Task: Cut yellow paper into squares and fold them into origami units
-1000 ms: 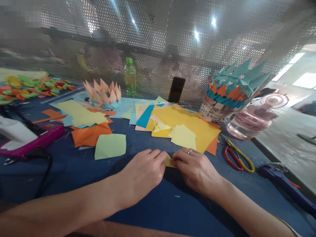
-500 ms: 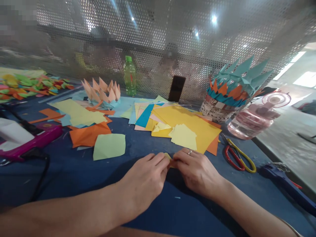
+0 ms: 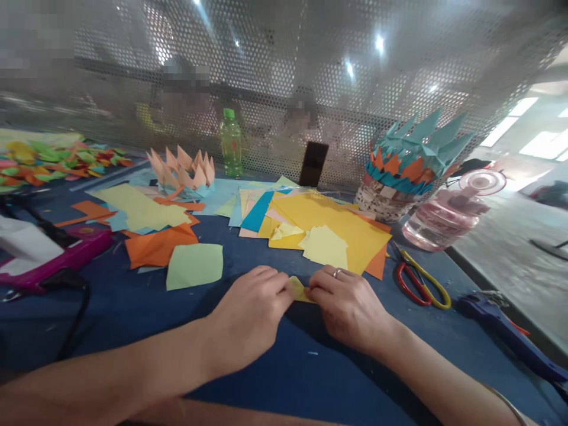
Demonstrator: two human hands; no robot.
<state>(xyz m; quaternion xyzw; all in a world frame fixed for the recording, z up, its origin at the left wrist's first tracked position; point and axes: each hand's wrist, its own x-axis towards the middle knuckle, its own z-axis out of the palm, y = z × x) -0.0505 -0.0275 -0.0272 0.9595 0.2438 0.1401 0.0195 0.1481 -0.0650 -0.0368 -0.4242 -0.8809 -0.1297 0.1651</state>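
Observation:
A small folded piece of yellow paper (image 3: 298,289) lies low over the blue table, its pointed top showing between my hands. My left hand (image 3: 254,307) is closed on its left side, fingertips pressed together. On the other side my right hand (image 3: 344,302), with a ring on one finger, pinches the paper's right end. Just beyond my hands rests a small stack of pale yellow paper pieces (image 3: 326,248) on large yellow sheets (image 3: 355,222). A pale green paper square (image 3: 195,266) lies to the left of my left hand.
Red-and-yellow scissors (image 3: 423,281) and a blue glue gun (image 3: 510,334) lie at right, near a pink water bottle (image 3: 439,219). Paper crowns (image 3: 181,174) stand behind. A magenta power strip (image 3: 75,254) with cables sits left. A phone (image 3: 314,163) leans against the perforated metal panel.
My hands have moved slightly apart, with the left shifting left, and more of the folded yellow paper shows between them. The whole view has shifted a little.

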